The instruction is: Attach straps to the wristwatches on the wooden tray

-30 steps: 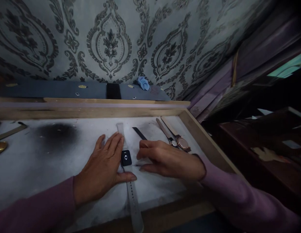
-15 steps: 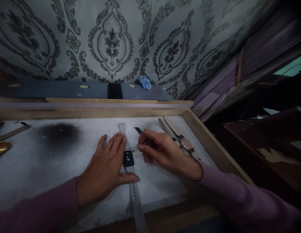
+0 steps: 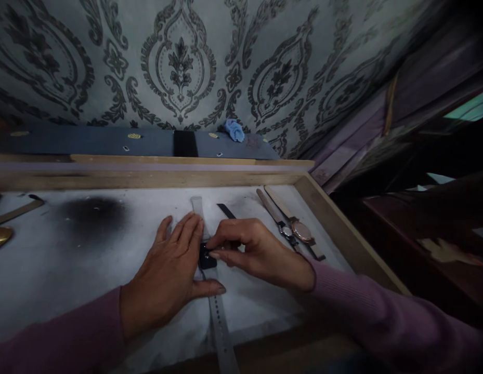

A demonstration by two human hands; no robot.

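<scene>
A smartwatch (image 3: 208, 259) with a dark square case and a pale perforated strap (image 3: 221, 327) lies back side up on the white sheet. My left hand (image 3: 174, 265) rests flat along its left side, fingers on the upper strap and thumb across the lower strap. Its fingers are spread. Over the watch case, my right hand (image 3: 245, 249) is pinched, with thumb and forefinger at the right part of the case. Whatever lies between those fingertips is too small to make out.
Two wristwatches, a small dark one (image 3: 287, 231) and a rose-gold one (image 3: 302, 231), lie at the right inside the wooden frame (image 3: 327, 218). A dark strip (image 3: 225, 210) lies beyond my right hand. A gold object (image 3: 0, 236) is far left; a blue cloth (image 3: 235, 130) sits behind.
My right hand has moved left, bringing its fingertips onto the watch case. The thin item between its fingers no longer shows clearly. My left hand stays in place.
</scene>
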